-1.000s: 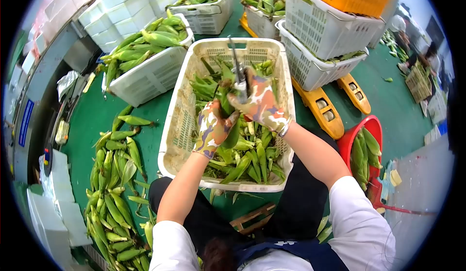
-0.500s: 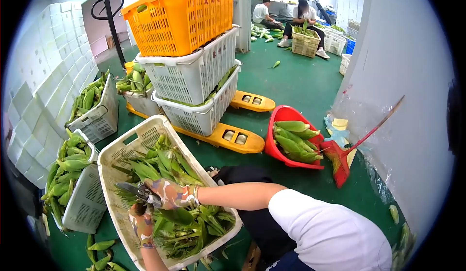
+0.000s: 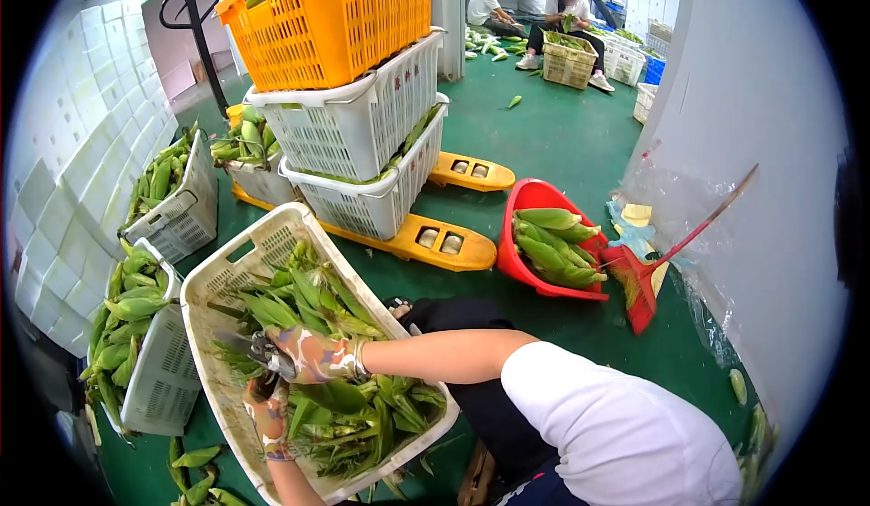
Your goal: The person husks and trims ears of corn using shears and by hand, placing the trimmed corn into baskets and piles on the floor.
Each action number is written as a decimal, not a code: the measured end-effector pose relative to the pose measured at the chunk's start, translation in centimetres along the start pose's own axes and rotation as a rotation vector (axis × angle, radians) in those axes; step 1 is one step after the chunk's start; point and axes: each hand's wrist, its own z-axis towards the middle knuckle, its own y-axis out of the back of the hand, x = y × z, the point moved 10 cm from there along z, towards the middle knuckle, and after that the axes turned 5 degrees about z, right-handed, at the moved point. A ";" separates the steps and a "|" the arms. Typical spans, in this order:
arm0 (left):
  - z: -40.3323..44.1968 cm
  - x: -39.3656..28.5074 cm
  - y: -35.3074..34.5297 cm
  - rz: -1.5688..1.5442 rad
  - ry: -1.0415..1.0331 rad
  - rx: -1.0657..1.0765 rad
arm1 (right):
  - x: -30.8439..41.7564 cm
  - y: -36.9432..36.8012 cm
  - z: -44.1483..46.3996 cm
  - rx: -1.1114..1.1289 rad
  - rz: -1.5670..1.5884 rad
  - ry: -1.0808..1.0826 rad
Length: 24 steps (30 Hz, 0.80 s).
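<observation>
Here, right hand (image 3: 313, 355): closed around pruning shears (image 3: 258, 350)
Left hand (image 3: 266, 417): gripping a husk-covered corn ear (image 3: 335, 396)
Off-white crate (image 3: 210, 314): beneath both hands, holding green corn husks (image 3: 272, 308)

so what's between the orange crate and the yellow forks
Two stacked white crates stand between the orange crate above and the yellow forks below, in the head view.

Two gloved hands (image 3: 313, 354) (image 3: 269, 420), one orange crate (image 3: 381, 21), one red tub (image 3: 510, 252)
</observation>
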 end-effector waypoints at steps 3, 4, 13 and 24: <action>-0.5 -2.4 -1.6 0.196 -0.050 0.067 | 0.5 0.2 -0.2 0.029 -0.122 0.054; -0.4 -2.2 -1.6 0.170 -0.012 0.037 | 0.6 0.1 -0.2 0.032 -0.127 0.082; -0.6 1.3 -2.2 0.083 0.071 -0.055 | -1.6 -2.4 0.6 -0.091 -0.219 0.051; -0.8 -0.7 -3.0 0.343 0.102 -0.130 | -6.1 -2.3 -0.9 -0.281 0.064 -0.265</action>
